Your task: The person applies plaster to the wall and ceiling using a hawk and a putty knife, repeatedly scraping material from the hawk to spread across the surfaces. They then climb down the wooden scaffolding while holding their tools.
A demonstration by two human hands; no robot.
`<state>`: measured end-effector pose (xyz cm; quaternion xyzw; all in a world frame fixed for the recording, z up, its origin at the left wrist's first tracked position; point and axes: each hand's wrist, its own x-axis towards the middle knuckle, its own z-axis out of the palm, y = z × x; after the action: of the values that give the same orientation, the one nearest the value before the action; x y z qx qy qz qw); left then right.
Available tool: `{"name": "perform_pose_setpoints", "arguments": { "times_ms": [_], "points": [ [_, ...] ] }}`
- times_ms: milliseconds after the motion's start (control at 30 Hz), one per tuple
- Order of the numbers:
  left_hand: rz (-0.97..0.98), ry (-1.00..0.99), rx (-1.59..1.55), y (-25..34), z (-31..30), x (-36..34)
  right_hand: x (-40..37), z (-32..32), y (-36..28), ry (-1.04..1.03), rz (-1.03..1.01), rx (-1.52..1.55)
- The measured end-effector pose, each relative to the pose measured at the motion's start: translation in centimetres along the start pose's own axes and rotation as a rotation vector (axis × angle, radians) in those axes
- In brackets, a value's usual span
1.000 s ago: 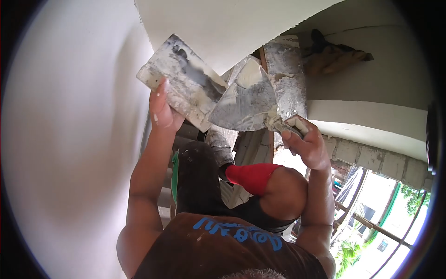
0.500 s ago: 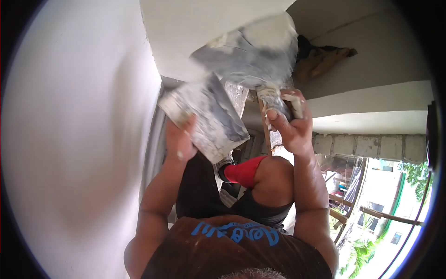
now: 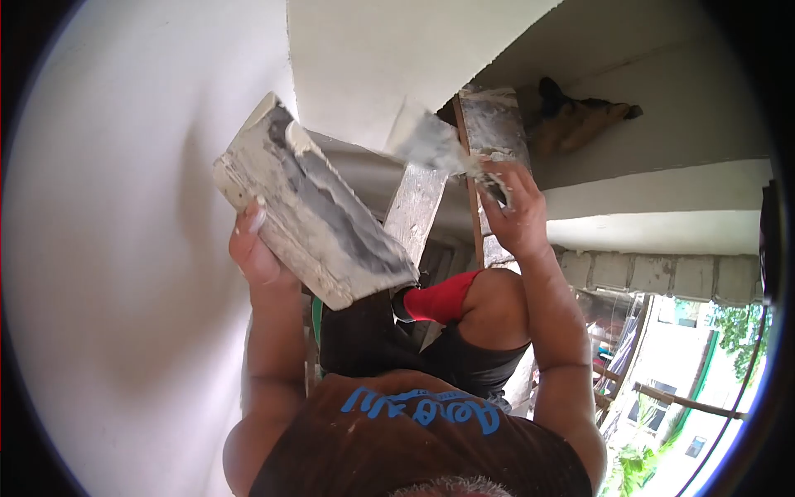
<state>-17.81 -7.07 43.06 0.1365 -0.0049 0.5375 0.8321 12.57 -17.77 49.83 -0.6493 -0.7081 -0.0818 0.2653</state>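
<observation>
My left hand (image 3: 258,248) is closed on the edge of a rectangular board (image 3: 319,211) smeared with pale wet plaster, grey patches showing through. The board is tilted, its long side running from upper left to lower right; the fingers under it are mostly hidden. My right hand (image 3: 517,211) is wrapped around the handle of a putty knife (image 3: 426,141). Its plaster-coated blade points up and left, blurred by motion, and appears apart from the board. Part of the handle is hidden by the fingers.
A smooth pale wall (image 3: 124,248) rises close on the left. Wooden planks (image 3: 414,211) lie beyond the tools. A white panel edge (image 3: 397,66) hangs above. Concrete blocks (image 3: 654,273) line the right side, above an opening with poles and plants.
The board has moved left and turned, showing more of its long face. The putty knife has dropped lower and swung to the left, its blade now seen narrower.
</observation>
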Motion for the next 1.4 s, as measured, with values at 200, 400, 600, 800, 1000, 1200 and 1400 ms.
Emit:
{"name": "perform_pose_setpoints", "arguments": {
  "times_ms": [200, 400, 600, 800, 1000, 1200, 1400],
  "points": [
    [0.268, 0.164, 0.452, 0.3, -2.3, 2.8, 0.1, -3.5, -1.4, -0.396, 0.775, 1.013],
    [0.376, 0.069, 0.557, -2.5, -2.9, 0.7, -0.9, -0.5, -0.8, -0.668, 0.798, 0.881],
    [0.139, -0.403, 1.341, -3.0, -0.5, 2.5, 0.1, -2.0, 0.2, -0.653, 0.958, 1.076],
    [0.102, -0.246, 1.565, -1.3, -2.8, 4.1, -0.3, -3.0, 0.9, -0.489, 0.861, 1.174],
    [-0.310, 0.146, 0.288, -3.6, -2.2, 4.1, -0.2, -1.4, 1.0, -0.063, 0.165, 0.577],
    [-0.406, 0.269, 0.024, -3.4, -3.3, 2.3, 0.1, -1.6, 1.8, -0.270, 0.053, 0.056],
    [0.378, 0.609, 0.703, -5.9, -16.3, 7.7, -0.8, -1.3, 2.3, -0.284, 0.406, 0.258]
  ]
}}
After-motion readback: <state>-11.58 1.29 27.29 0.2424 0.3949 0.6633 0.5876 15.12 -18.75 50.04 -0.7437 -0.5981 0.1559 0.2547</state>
